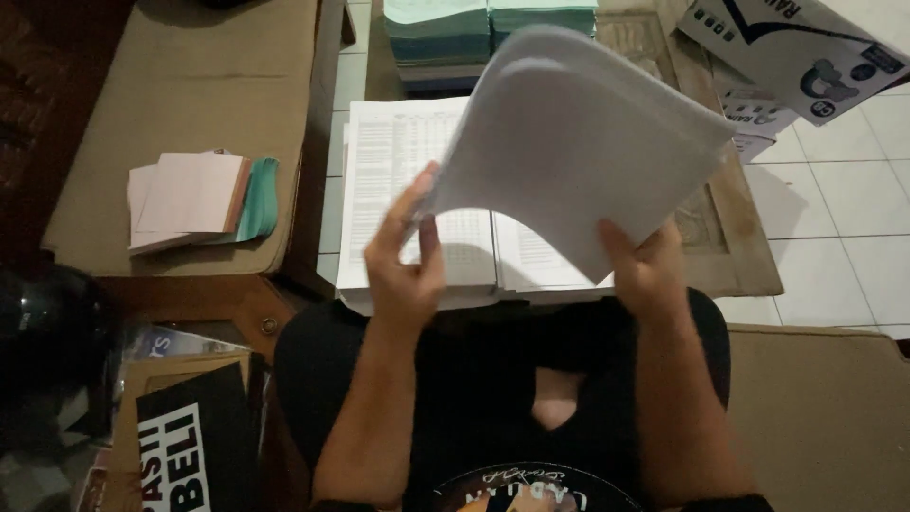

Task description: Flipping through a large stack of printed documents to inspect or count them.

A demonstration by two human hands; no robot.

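Both my hands hold up a thick bundle of white sheets, curled and lifted off the stack below. My left hand pinches the bundle's lower left edge with thumb and fingers. My right hand grips its lower right corner. Under the bundle lie two side-by-side stacks of printed white paper with tables, resting on a low wooden table in front of my lap.
Stacks of pale green paper sit at the table's far end. A brown surface on the left carries pink, white and teal paper pads. White printed cartons lie on the tiled floor at top right. A dark box sits lower left.
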